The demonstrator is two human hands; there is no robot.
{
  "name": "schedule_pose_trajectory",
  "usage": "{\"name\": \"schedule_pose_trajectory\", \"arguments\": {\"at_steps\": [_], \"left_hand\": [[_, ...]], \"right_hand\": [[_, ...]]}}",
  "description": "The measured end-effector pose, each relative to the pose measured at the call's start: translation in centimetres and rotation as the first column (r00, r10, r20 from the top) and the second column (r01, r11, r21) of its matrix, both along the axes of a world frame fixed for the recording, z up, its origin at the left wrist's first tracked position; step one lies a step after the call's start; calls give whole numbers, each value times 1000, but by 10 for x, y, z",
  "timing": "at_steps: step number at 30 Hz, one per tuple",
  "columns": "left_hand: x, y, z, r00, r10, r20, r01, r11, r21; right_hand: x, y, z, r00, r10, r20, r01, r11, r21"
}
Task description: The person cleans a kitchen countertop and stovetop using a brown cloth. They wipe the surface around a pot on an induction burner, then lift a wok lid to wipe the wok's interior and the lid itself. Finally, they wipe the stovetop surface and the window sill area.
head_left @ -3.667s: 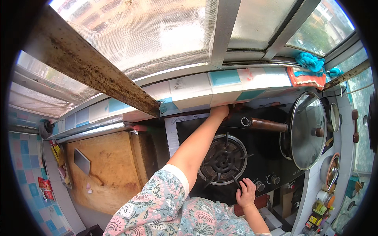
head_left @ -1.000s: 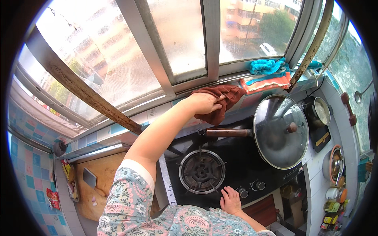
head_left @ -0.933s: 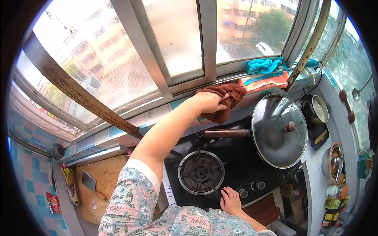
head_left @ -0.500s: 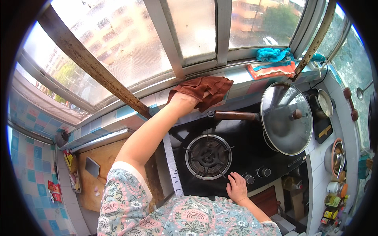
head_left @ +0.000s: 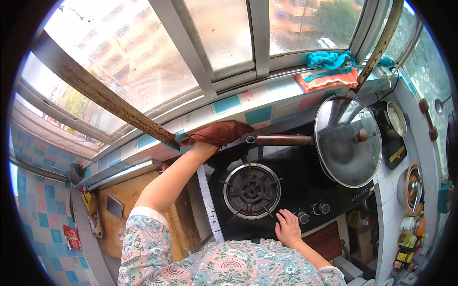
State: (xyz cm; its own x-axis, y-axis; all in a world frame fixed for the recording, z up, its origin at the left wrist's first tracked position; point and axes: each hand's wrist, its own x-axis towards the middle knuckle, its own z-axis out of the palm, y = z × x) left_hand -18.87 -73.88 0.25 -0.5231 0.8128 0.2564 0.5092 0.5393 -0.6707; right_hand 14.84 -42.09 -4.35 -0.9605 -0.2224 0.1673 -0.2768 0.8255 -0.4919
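Note:
My left hand [head_left: 204, 148] is on a brown cloth [head_left: 223, 133], which lies against the tiled wall [head_left: 205, 117] under the window, behind the stove. The cloth hides most of its fingers. My right hand [head_left: 287, 229] rests at the front edge of the black gas stove [head_left: 286, 178], fingers stretched out and holding nothing, left of the control knobs [head_left: 303, 218]. Between the two hands is a bare burner [head_left: 252, 190] with a metal ring. A pan with a glass lid [head_left: 347, 157] stands on the right side, its wooden handle [head_left: 286, 139] pointing left toward the cloth.
Left of the stove lies a wooden cutting board [head_left: 138, 202] with a cleaver [head_left: 114, 206] on it. Folded striped cloths [head_left: 327, 80] and a blue cloth [head_left: 329, 60] sit on the sill. A rusty bar [head_left: 105, 93] slants before the window. Several jars [head_left: 408, 238] stand at right.
My left hand has moved the brown cloth left and down, off the sill's top and onto the wall behind the stove. My right hand has stayed in place.

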Motion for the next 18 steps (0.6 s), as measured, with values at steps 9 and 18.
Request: {"name": "schedule_pose_trajectory", "arguments": {"at_steps": [9, 18], "left_hand": [[-31, 169, 55, 318, -495, 808, -263, 773, 577], [-22, 140, 46, 464, -348, 814, -328, 786, 523]], "right_hand": [[-4, -1, 4, 999, -30, -10, 30, 999, -11], [-2, -3, 6, 999, -49, -22, 49, 999, -8]]}}
